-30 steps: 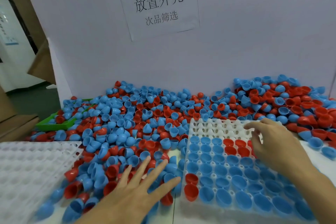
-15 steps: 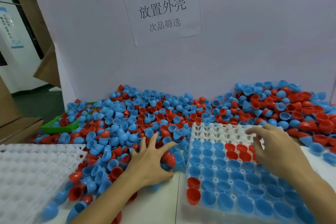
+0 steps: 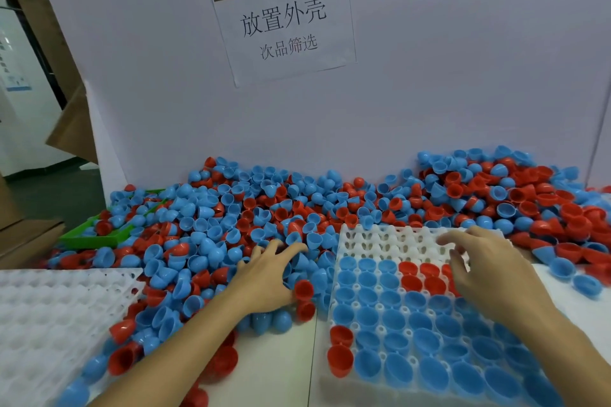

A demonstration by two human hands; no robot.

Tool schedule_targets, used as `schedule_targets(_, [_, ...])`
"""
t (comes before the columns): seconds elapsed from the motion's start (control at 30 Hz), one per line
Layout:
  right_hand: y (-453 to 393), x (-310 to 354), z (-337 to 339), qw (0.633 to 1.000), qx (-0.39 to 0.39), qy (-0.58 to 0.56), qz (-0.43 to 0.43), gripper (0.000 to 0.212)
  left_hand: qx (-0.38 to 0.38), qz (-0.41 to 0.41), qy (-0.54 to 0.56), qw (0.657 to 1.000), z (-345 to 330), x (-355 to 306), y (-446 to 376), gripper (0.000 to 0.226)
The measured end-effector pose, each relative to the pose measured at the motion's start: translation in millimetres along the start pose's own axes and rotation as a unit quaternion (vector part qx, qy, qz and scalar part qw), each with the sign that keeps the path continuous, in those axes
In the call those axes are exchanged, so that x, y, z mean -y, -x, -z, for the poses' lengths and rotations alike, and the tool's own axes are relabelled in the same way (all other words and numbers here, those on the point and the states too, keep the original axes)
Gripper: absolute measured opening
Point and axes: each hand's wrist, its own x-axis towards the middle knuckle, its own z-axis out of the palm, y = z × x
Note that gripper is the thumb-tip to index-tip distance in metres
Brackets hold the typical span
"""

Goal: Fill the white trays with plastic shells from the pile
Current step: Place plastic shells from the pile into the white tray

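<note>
A big pile of blue and red plastic shells [image 3: 231, 218] lies along the white back wall. The right white tray [image 3: 380, 238] holds several blue and red shells in its near rows, while its two far rows stand bare. My left hand [image 3: 267, 277] rests on the pile just left of that tray, fingers spread among the shells, its thumb against a red shell [image 3: 304, 289]. My right hand [image 3: 489, 268] hovers over the tray's far right part with its fingers bent down. No shell shows in it. A second white tray [image 3: 49, 307] sits bare at the left.
A green tray [image 3: 96, 236] lies half buried at the pile's left end. A paper sign [image 3: 284, 23] hangs on the white wall. Loose shells [image 3: 575, 277] are scattered right of the filled tray. Cardboard boxes [image 3: 23, 235] stand at the far left.
My left hand has moved forward from the near table edge into the pile beside the tray. My right hand has stayed over the tray's far right rows.
</note>
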Motion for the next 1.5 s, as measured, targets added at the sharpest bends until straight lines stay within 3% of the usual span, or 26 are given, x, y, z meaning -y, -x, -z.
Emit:
schedule_targets(0.13, [-0.5,0.0,0.9,1.000,0.002,-0.004,-0.002,0.030,0.020,-0.027,0.017,0.999,25.2,10.2,19.9,0.097])
schedule_targets(0.3, [-0.5,-0.6,-0.2,1.000,0.006,-0.008,0.003,0.030,0.058,-0.073,0.046,0.995,43.3,22.5,65.2,0.073])
schedule_targets(0.5, [-2.6,-3.0,-1.4,1.000,0.002,-0.006,0.005,0.029,0.133,-0.107,0.048,0.984,49.5,26.6,124.0,0.073])
schedule_targets(0.8, [-2.1,0.9,-3.5,1.000,-0.015,-0.005,0.020,0.026,0.107,-0.183,-0.097,0.972,14.5,25.5,165.0,0.075])
schedule_targets(1.07, [-1.6,5.3,-4.0,1.000,-0.011,-0.007,0.019,0.026,-0.031,-0.068,-0.080,0.994,-11.3,46.6,137.0,0.066])
schedule_targets(1.23, [-0.5,4.0,-3.9,1.000,-0.010,-0.005,0.022,0.027,-0.051,0.012,-0.032,0.998,-13.2,37.0,83.3,0.061])
schedule_targets(1.4, [-0.2,2.5,-4.7,1.000,-0.005,-0.011,0.012,0.028,-0.105,0.010,-0.014,0.994,1.7,17.2,44.1,0.059])
schedule_targets(1.5, [-0.6,1.2,-5.0,1.000,-0.008,-0.013,0.012,0.028,-0.109,0.019,-0.024,0.994,9.8,17.8,42.5,0.074])
